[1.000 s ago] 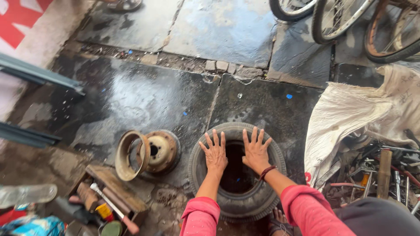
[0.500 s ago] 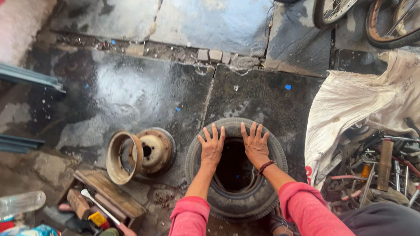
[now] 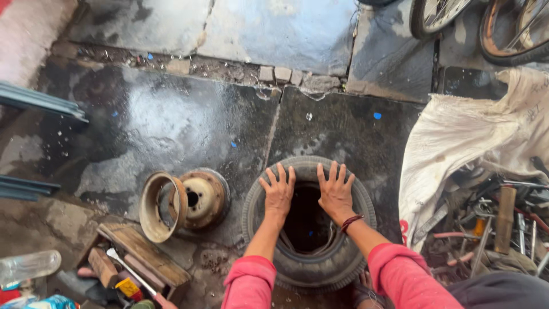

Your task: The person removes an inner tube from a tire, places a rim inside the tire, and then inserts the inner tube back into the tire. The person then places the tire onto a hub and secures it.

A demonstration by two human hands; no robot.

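Head view: a small black tyre [image 3: 309,269] lies flat on the dark stone floor [image 3: 171,120], near the bottom edge of the picture and just in front of the person. Both hands rest on the far side of the tyre. The left hand [image 3: 278,191] is flat, fingers spread, palm down on the inner rim of the rubber; the right hand [image 3: 335,190] lies beside it in the same manner, a dark red band at its wrist. Neither hand is closed around anything: they press open-palmed on the tyre wall, apart from each other by a narrow gap. Pink sleeves [image 3: 251,280] run back to the lower edge.

Against the pictures of a second and half a second ago, the hands have kept their place on the same part of the tyre, fingers just as wide; what has shifted is the view, which has tipped a little lower and nearer, so the wheels at the top edge show less. I judge that the pressing on the tyre wall is being held rather than begun or ended.

Left of the tyre, not touching it, a rusty metal wheel rim [image 3: 183,203] lies in two parts. Nearer the lower left corner stands a wooden tool box [image 3: 143,266], with a clear plastic bottle [image 3: 28,266] beside it. To the right, a white sack [image 3: 457,149] drapes over a heap of metal tools [image 3: 497,223]. Bicycle wheels [image 3: 457,17] stand at the top right.
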